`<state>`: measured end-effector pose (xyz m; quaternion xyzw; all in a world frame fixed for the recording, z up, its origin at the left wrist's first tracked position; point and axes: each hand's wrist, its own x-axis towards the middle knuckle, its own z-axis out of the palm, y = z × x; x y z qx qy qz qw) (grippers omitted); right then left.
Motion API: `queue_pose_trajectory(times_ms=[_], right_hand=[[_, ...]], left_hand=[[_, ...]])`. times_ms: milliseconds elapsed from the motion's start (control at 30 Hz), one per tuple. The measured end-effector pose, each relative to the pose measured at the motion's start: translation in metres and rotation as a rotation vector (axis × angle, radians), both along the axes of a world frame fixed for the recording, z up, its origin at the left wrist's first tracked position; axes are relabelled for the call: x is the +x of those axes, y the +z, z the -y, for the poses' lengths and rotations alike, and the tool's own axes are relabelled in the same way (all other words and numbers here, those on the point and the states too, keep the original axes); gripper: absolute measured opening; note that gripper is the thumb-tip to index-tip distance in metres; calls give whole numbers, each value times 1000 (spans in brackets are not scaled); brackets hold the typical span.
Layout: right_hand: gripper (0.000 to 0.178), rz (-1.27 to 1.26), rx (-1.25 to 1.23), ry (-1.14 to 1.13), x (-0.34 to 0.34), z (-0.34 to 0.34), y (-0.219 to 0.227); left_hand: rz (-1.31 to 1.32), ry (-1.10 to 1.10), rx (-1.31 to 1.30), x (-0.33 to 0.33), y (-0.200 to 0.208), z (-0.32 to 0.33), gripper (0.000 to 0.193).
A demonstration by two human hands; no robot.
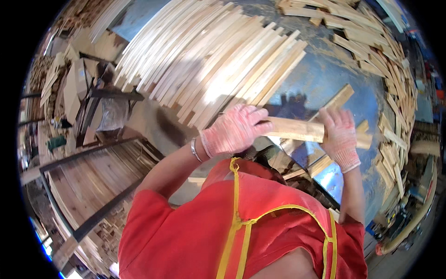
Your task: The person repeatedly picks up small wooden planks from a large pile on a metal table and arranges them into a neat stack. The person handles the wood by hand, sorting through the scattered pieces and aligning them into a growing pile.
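Note:
My left hand (238,129), in a pinkish knitted work glove, grips one end of a short wooden board (297,129). The board points right, and its cut end face shows close to my right hand (340,139). That hand wears the same kind of glove and is smeared by motion. Its fingers bend over at the board's end; whether they grip it cannot be made out. A piece of wood (364,141) sticks out on the right hand's far side. Beneath and behind the hands, more loose wooden pieces (338,100) lie crosswise on the blue-grey metal table (320,69).
A wide row of pale wooden strips (204,56) lies side by side on the table ahead. Heaped offcuts (371,42) line its right side. On the left stand a dark metal frame (116,94) and a framed stack of boards (93,179).

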<state>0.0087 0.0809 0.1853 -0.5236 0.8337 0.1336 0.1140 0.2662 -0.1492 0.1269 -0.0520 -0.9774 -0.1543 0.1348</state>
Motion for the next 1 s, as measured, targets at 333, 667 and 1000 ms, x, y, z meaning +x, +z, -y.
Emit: queue_pose_trajectory(times_ms=[333,667,1000], right_hand=[[86,850,-676,-1225,0,-165,-112],[70,1679,-936,-1329,-20,-47,-178],[78,2197,-1010,-1289,30,-24,-138]], left_hand=[[272,1354,1334,114,-102,-34,41],[-475,1331,2015,107,-104,-48,37],[-858,723,1346,-70,-65,84,29]])
